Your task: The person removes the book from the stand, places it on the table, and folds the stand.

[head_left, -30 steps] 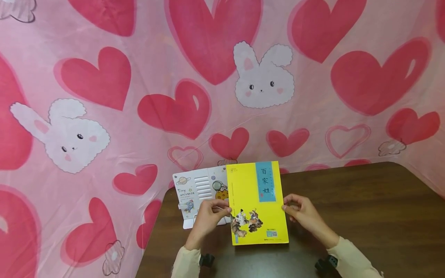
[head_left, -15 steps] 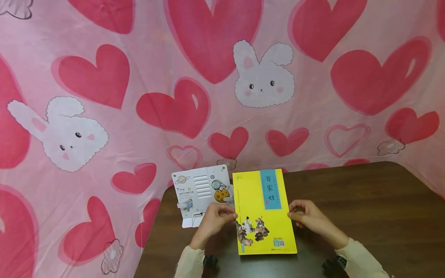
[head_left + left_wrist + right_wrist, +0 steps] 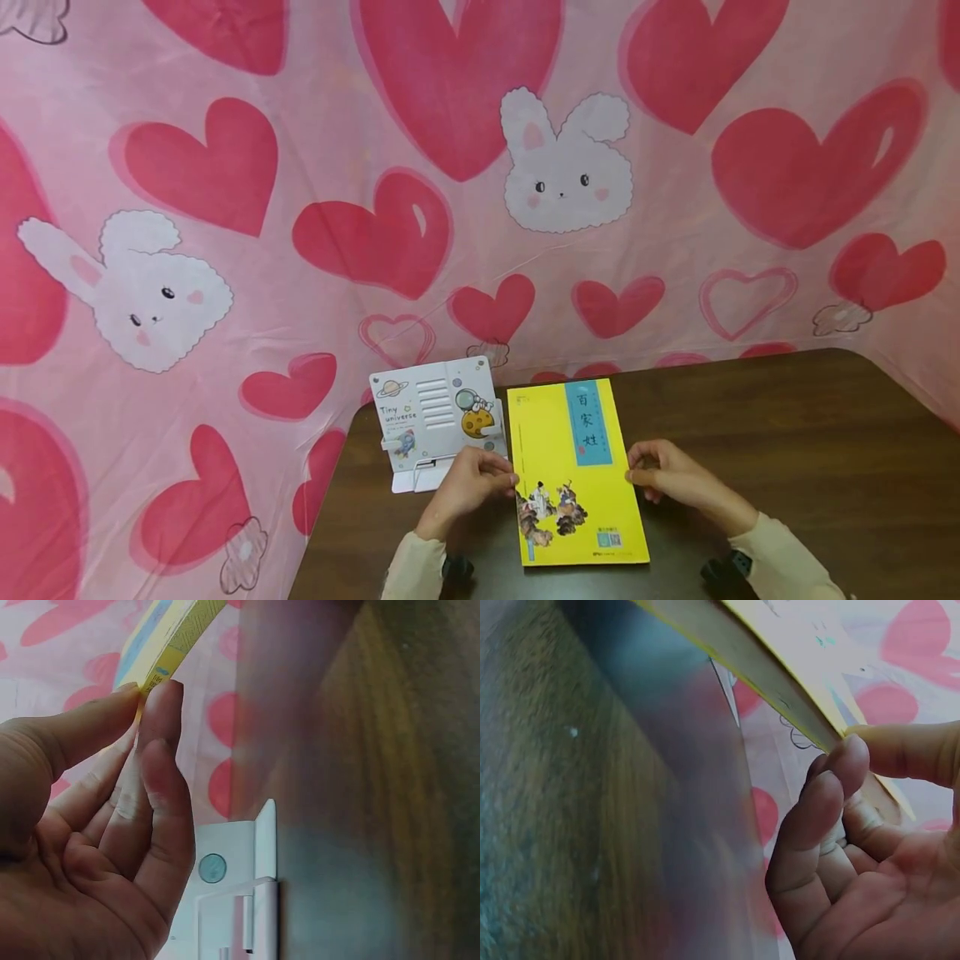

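A yellow book (image 3: pixel 555 442) with a blue title strip and painted figures on its cover is held up in front of the person. My left hand (image 3: pixel 472 483) pinches its left edge between thumb and fingers; in the left wrist view the yellow spine (image 3: pixel 176 652) sits between thumb and forefinger. On the opposite side my right hand (image 3: pixel 671 477) pinches the right edge, and the right wrist view shows the page edges (image 3: pixel 780 682) at the fingertips. Behind the left hand stands a white bookstand (image 3: pixel 405 408) printed with planets and an astronaut, partly hidden by that hand.
The dark wooden table (image 3: pixel 810 442) extends to the right. A pink cloth (image 3: pixel 660 250) with hearts and rabbits hangs behind it. The bookstand's wire holder (image 3: pixel 431 460) juts out at its base, close to the left hand.
Both hands have brought the book lower in the head view and slightly right, toward the person. More of the bookstand now shows beside it. Both grips on the book stay the same.
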`<state>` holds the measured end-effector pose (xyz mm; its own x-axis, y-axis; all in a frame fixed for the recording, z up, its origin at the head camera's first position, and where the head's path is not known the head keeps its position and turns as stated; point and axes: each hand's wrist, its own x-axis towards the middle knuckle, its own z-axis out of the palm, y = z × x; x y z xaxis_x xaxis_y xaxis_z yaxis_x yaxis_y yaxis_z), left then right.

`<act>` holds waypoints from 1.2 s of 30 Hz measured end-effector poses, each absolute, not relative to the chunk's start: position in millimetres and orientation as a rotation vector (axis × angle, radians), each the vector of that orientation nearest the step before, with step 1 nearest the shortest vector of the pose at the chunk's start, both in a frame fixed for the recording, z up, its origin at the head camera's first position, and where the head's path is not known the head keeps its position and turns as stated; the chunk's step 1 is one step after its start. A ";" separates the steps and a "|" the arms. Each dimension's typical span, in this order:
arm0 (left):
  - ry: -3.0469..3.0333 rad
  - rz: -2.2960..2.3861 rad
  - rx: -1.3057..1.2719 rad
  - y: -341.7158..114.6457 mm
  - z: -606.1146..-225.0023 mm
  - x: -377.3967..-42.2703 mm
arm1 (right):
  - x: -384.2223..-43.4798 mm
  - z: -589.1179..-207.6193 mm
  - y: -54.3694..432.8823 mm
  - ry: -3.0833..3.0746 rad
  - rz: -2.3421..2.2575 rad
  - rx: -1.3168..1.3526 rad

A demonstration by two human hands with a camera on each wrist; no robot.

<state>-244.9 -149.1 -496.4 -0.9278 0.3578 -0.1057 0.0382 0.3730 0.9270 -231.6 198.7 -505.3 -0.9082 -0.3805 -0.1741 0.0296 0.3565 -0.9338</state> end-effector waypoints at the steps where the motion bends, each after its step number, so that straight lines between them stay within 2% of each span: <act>1: 2.345 1.568 0.349 -148.9 -497.3 -244.7 | -231.5 -506.1 198.6 2.263 -1.561 -0.308; 8: 2.318 1.522 0.340 -148.2 -502.6 -242.6 | -230.4 -510.2 199.1 2.271 -1.525 -0.368; 36: 2.314 1.398 0.199 -143.0 -516.1 -235.0 | -226.8 -520.6 194.9 2.205 -1.423 -0.331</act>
